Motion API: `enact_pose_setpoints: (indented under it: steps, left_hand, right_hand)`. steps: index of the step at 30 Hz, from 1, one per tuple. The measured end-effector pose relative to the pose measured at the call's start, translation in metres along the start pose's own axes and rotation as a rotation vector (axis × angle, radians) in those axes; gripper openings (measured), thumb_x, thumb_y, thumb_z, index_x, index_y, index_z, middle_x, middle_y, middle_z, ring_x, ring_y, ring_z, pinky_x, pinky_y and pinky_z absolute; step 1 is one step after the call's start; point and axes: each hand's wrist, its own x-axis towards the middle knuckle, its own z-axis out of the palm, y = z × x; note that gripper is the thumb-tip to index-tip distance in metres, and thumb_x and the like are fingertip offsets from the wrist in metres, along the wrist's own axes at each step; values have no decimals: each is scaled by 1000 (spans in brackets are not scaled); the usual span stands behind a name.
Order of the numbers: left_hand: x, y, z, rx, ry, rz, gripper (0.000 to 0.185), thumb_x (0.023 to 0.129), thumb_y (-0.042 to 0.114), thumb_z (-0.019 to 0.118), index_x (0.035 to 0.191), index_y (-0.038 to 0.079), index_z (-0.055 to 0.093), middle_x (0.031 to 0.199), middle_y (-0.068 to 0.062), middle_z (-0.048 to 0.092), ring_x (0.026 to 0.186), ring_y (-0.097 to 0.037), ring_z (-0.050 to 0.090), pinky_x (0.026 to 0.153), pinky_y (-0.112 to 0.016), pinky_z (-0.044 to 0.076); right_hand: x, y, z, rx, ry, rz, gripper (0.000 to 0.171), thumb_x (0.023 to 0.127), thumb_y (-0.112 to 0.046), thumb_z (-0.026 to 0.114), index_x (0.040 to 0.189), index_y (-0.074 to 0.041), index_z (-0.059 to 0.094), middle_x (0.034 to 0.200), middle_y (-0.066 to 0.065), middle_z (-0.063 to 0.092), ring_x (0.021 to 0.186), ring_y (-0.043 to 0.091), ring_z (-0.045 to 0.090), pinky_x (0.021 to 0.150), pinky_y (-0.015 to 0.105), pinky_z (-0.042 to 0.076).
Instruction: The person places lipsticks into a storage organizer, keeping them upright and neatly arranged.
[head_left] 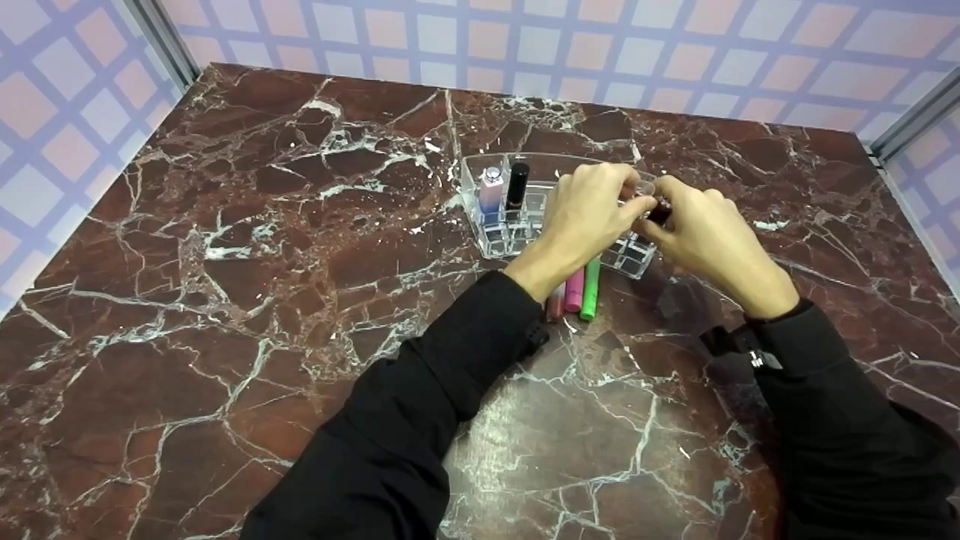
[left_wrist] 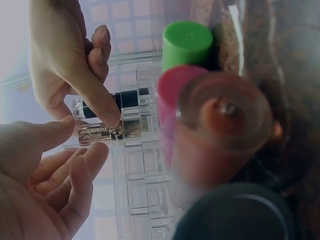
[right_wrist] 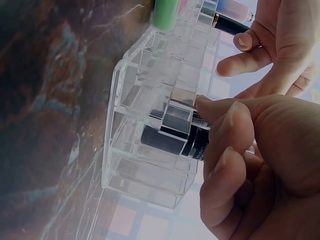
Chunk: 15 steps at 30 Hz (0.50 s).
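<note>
Perhaps the small clear tube (left_wrist: 95, 135) could slip, because my left hand (head_left: 592, 206) and right hand (head_left: 709, 225) grip it only by fingertips; crowded fingers could also knock the dark tube (left_wrist: 129, 98) just beside it. Its base seems seated in the organizer (head_left: 634, 261), towards the far edge of the worktop (head_left: 225, 300). My arms reach forward, hands turned inward.

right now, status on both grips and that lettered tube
Right grip on lettered tube; left grip close alongside. Tube's lower end in clear organizer slot. Black tube close by, neighbouring slot.
</note>
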Motion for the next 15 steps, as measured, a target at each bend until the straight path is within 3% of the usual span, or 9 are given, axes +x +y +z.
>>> enact_pose_setpoints:
  steps: [7, 15]
  left_hand:
    - [0, -1, 0, 11, -11, 4, 32, 99, 42, 65, 123, 20, 71, 86, 9, 69, 52, -4, 41, 47, -19, 31]
    - [1, -1, 1, -6, -12, 8, 26, 100, 38, 64, 117, 19, 72, 93, 7, 71, 60, -6, 52, 51, -19, 38]
  right_hand:
    - [1, 0, -1, 38, -43, 14, 34, 99, -24, 65, 124, -2, 59, 90, 16, 72, 52, 20, 62, 50, 39, 55]
    - [0, 2, -1, 21, -22, 5, 33, 100, -25, 64, 123, -2, 59, 84, 15, 70, 51, 20, 61, 51, 41, 54]
